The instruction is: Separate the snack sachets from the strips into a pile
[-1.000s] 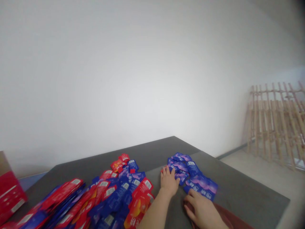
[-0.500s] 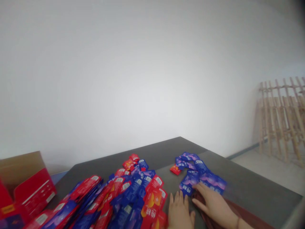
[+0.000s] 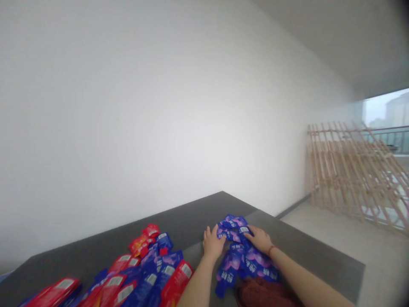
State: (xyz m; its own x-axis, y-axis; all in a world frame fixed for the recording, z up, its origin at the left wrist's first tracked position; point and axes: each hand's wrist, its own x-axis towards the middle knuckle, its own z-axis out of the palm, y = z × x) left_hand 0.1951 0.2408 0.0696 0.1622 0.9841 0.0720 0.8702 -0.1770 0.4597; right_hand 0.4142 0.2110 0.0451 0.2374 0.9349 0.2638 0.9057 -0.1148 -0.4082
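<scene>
Grey table (image 3: 319,260) against a bare white wall. Near its far corner, blue packets (image 3: 236,262) in a loose pile. Left hand (image 3: 212,244) flat and open at the pile's left edge, right hand (image 3: 260,239) flat on top, fingers out, neither closed on anything. Judged partly done: blue gathered apart, mixed heap (image 3: 143,277) of red and blue unsorted to the left. White labels on packets, print too blurred to read. Maroon cloth (image 3: 258,294) nearer; wooden racks (image 3: 354,179) beyond.
</scene>
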